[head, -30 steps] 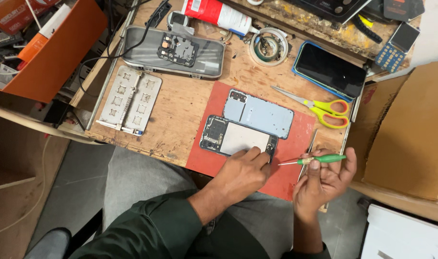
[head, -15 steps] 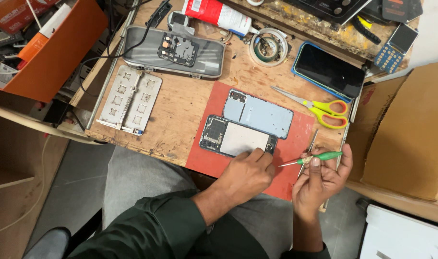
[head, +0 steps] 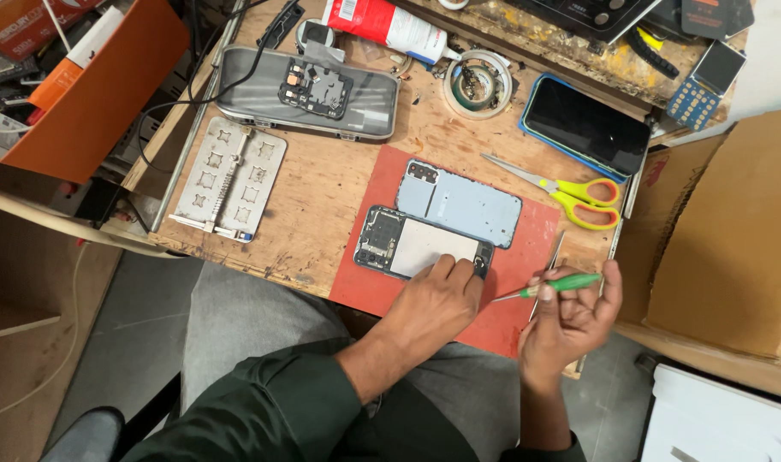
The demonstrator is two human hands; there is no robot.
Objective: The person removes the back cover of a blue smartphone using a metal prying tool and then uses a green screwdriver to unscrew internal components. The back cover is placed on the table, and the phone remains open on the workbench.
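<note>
The opened phone [head: 420, 246] lies flat on the red mat [head: 527, 257], its insides facing up, with a pale rectangular part filling the middle. Its light-blue back cover [head: 463, 204] is already off and lies just beyond the phone on the same mat, touching or nearly touching its far edge. So the opening looks done, while the inner parts of the phone appear still in place.

The left hand [head: 433, 304] presses down on the near right corner of the phone, fingers spread over it and grasping nothing. The right hand [head: 570, 312], just to the right of the phone, pinches a green-handled screwdriver [head: 549, 287], whose metal tip points toward that same corner and stops short of it. A thin metal pry tool [head: 551, 261] lies right of the phone, yellow-handled scissors [head: 570, 192] farther off on the worktop [head: 322, 192].
</note>
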